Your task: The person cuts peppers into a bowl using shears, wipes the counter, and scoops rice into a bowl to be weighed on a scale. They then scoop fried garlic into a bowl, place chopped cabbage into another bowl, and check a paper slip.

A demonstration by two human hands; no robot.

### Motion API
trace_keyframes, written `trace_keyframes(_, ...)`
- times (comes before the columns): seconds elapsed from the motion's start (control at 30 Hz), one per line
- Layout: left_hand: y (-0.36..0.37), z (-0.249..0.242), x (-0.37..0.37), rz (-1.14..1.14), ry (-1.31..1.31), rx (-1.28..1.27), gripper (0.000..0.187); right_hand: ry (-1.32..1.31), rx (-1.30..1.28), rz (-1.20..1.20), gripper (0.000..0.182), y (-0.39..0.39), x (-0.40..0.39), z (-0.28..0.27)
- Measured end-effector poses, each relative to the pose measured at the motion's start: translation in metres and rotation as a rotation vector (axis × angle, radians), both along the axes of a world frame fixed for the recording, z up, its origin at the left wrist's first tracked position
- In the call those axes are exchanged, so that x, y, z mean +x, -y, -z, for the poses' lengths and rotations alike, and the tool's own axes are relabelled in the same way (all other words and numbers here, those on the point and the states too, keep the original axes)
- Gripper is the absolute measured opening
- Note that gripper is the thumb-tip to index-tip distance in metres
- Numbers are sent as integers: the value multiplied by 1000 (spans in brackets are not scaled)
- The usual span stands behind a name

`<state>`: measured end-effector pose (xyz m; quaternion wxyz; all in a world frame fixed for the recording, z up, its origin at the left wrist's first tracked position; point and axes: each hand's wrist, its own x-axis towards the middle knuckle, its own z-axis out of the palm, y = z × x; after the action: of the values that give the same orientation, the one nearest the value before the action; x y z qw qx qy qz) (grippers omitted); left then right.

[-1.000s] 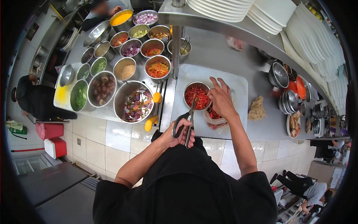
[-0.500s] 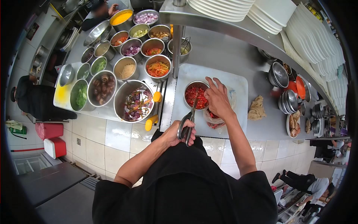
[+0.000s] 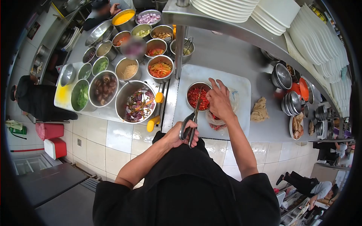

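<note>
My left hand point(image 3: 183, 135) is wrapped round the dark handles of a pair of scissors point(image 3: 196, 109). The blades reach over a metal bowl point(image 3: 187, 98) of chopped red chillies point(image 3: 195, 95). At the bowl's right rim is my right hand point(image 3: 220, 101), thumb and forefinger pinched together and the other fingers raised. Whatever lies in that pinch is too small to make out. Beneath this hand a clear plastic bag point(image 3: 216, 122) with red pieces inside rests on the white cutting board point(image 3: 236, 77), partly covered by my wrist.
Several metal pots of cut vegetables stand to the left, including a large pot with yellow handles point(image 3: 153, 122). A crumpled brown cloth or paper point(image 3: 259, 110) lies right of the board. Stacked bowls point(image 3: 282, 76) stand farther right. Overhead, a metal shelf point(image 3: 211, 20) carries white plates.
Both hands, the scissors and the bowl look almost unmoved. At far right, a co-worker in the background has shifted slightly.
</note>
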<state>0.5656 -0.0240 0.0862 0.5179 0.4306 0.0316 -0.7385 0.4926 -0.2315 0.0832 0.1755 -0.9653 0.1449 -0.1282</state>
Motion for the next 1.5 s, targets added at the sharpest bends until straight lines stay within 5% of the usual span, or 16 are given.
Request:
trace_keyframes(0.07,0,-1,-2,-33,257,1,39,0,-2,14,4,0,0,1)
trace_keyframes(0.3,-3,-2,1,40,8,-3,44,33,31,56,3,0,-1,1)
trace_keyframes(0.93,1,1,-3,29,-4,16,42,10,-24,44,5,-7,0,3)
trace_keyframes(1.1,1,-5,-6,-48,226,37,34,20,-16,54,5,-8,2,6)
trace_keyframes(1.23,-1,-6,-4,-22,229,19,36,5,2,94,6,-8,2,7)
trace_keyframes(1.3,-2,-7,-4,-40,-40,11,37,54,23,86,6,-8,2,10)
trace_keyframes(1.5,2,-4,-6,-46,94,17,37,68,34,102,6,-16,3,15)
